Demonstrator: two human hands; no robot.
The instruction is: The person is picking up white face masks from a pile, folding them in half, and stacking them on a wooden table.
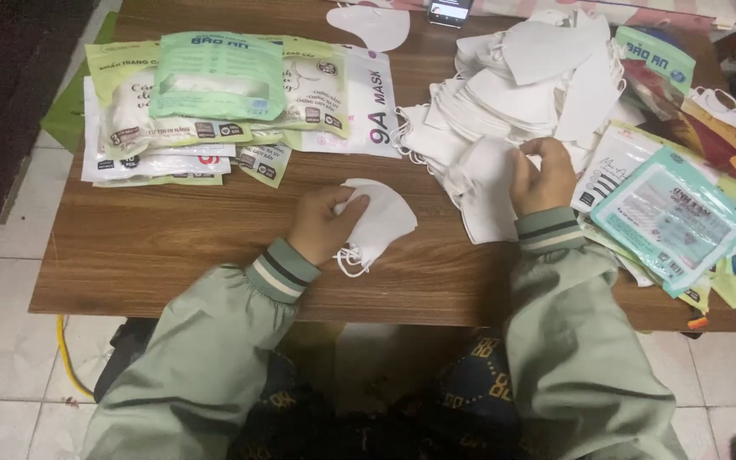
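Green-white flat packages (215, 94) stacked far left; left hand (321, 226) grips white mask (381, 221), right hand (543, 175) pinches mask pile (521, 94).

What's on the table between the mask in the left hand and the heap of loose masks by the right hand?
Nothing: in the head view, only bare wooden table separates the white mask under the left hand from the pile of white masks the right hand touches.

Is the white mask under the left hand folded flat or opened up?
Folded flat: the white fabric face mask lies creased in half on the brown wooden table, under the left hand.
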